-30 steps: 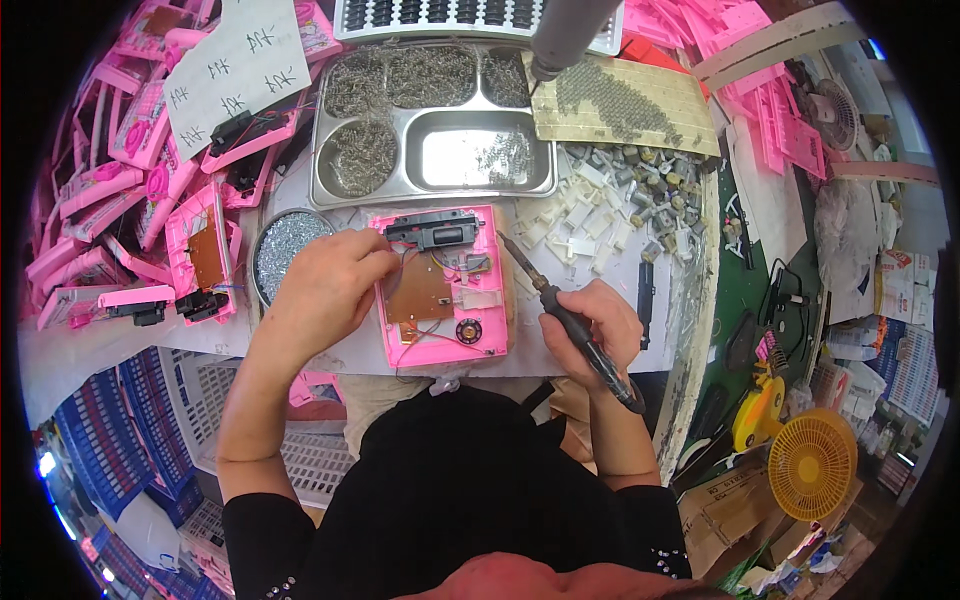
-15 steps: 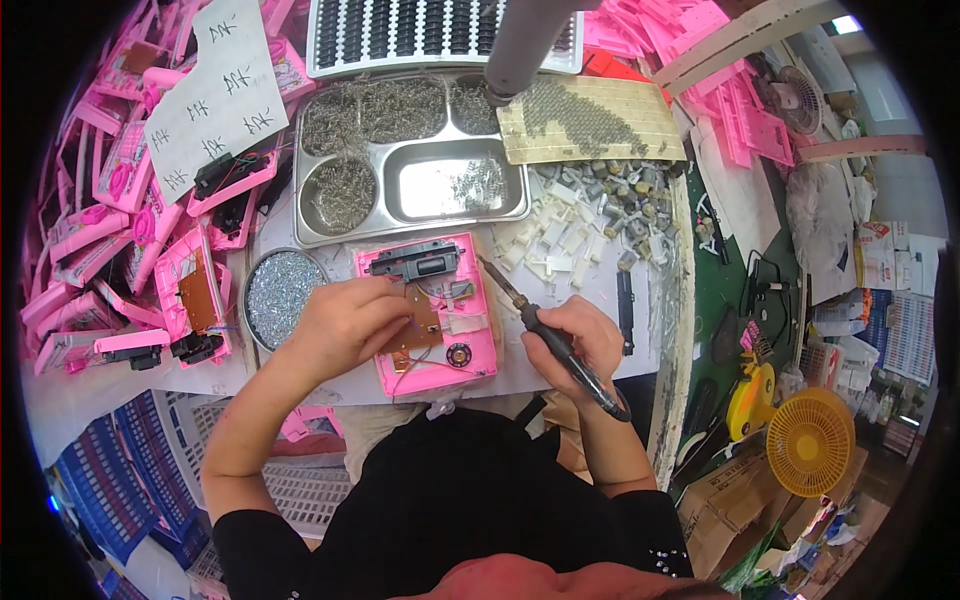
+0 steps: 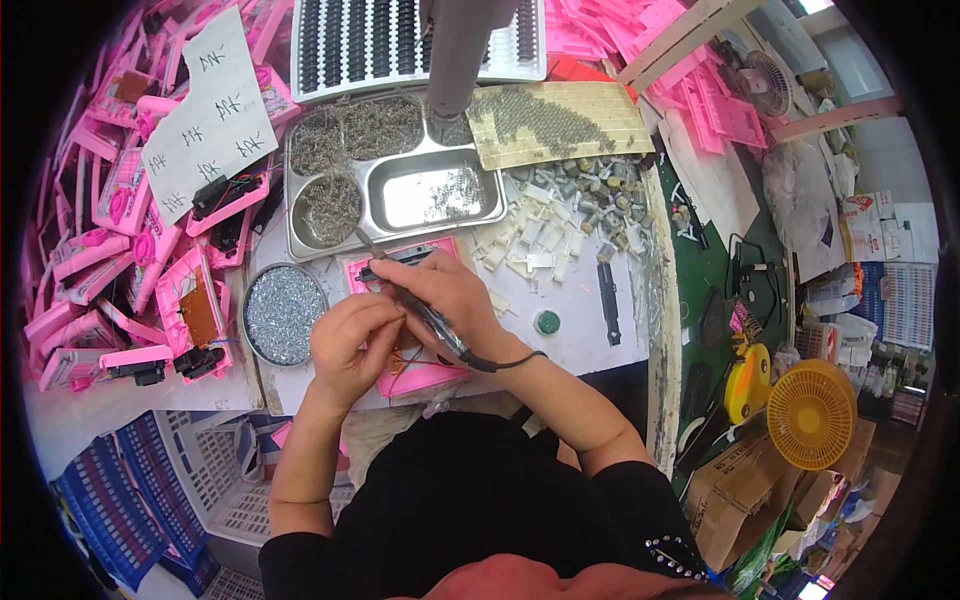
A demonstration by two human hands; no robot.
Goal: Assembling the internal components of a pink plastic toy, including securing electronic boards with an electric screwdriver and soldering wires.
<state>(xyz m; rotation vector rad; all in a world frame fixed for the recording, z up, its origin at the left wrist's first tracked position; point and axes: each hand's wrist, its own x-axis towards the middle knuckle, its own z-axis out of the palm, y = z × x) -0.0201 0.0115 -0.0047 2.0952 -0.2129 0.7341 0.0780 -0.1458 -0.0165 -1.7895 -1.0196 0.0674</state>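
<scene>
My right hand (image 3: 455,305) is closed round the dark handle of a soldering iron (image 3: 437,325), its metal tip slanting up to the left near the steel tray. A cord trails from its back end over my forearm. Below lies an open pink plastic housing (image 3: 428,378), mostly covered by both hands; a dark part sits along its far edge. My left hand (image 3: 352,345) is over the housing's left side, thumb and fingertips pinched together close to the right hand. What they pinch, if anything, is too small to make out.
A round dish of small silvery pieces (image 3: 285,315) stands left; a steel compartment tray (image 3: 300,240) with small metal parts lies beyond. Pink housings (image 3: 120,190) pile up left. White plastic pieces (image 3: 540,240), a green round item (image 3: 547,322) and a black strip (image 3: 609,300) lie right. A grey post (image 3: 465,60) hangs overhead.
My right hand has moved left with the soldering iron, from beside the pink housing to over it. My left hand has shifted slightly left and down. The green round item now shows.
</scene>
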